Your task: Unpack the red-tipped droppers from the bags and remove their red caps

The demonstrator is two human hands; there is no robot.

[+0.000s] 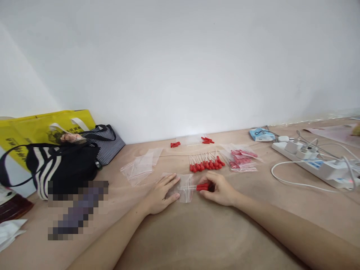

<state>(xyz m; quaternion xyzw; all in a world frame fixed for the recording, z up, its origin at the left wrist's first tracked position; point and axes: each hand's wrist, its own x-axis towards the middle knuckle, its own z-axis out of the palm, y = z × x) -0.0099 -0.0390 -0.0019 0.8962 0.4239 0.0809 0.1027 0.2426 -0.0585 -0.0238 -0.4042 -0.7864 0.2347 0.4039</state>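
Observation:
My left hand point(164, 193) lies flat with its fingers apart on a small clear zip bag point(186, 191), pressing it to the table. On the bag's right, my right hand point(218, 188) pinches a few red-tipped sticks point(202, 186). Their thin pale shafts point left into the bag's mouth, though how far in they reach is hard to make out. Just beyond my hands lies a row of red-tipped sticks point(206, 165), red ends toward me. Filled bags point(242, 159) with red tips inside are piled to the right, and flat clear bags point(142, 165) lie to the left.
Small groups of red pieces point(175, 144) lie near the wall. A power strip point(315, 163) with white cables and a blue packet point(261, 134) are on the right. On the left are a black bag point(64, 161), a yellow bag point(28, 129) and a blurred-out dark object point(78, 212).

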